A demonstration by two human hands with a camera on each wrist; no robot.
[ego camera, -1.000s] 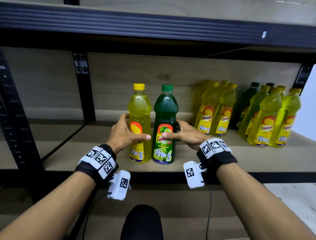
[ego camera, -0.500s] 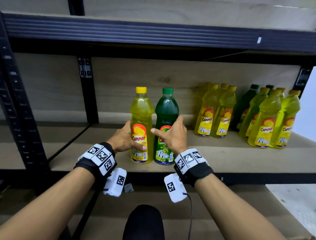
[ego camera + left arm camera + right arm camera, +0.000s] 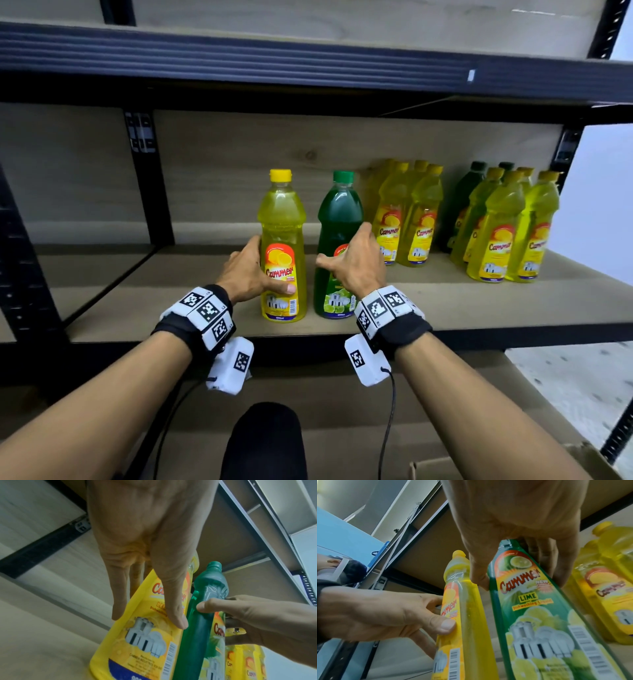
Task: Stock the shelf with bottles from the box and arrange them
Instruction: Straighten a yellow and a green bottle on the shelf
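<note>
Since a second ago the right hand (image 3: 356, 262) has shifted from the green bottle's (image 3: 337, 240) right flank to its front, thumb now reaching left across the label; both bottles stand where they stood, upright near the shelf board's (image 3: 445, 308) front edge, a narrow gap between them. The left hand (image 3: 245, 274) holds the yellow bottle (image 3: 282, 240) as before: thumb pressed on the label front, fingers wrapped round the left side. The right hand grips the green bottle at label height, thumb on its left side, fingers curled round the right, as the right wrist view shows. Both bottles are clear plastic, tall and waisted, broad at the base and narrowing to a screw cap, yellow on one, green on the other; glossy printed labels, the green one marked lime. The board is pale wood grain in a dark metal frame. More yellow and green bottles (image 3: 496, 236) stand clustered toward the board's back right corner.
</note>
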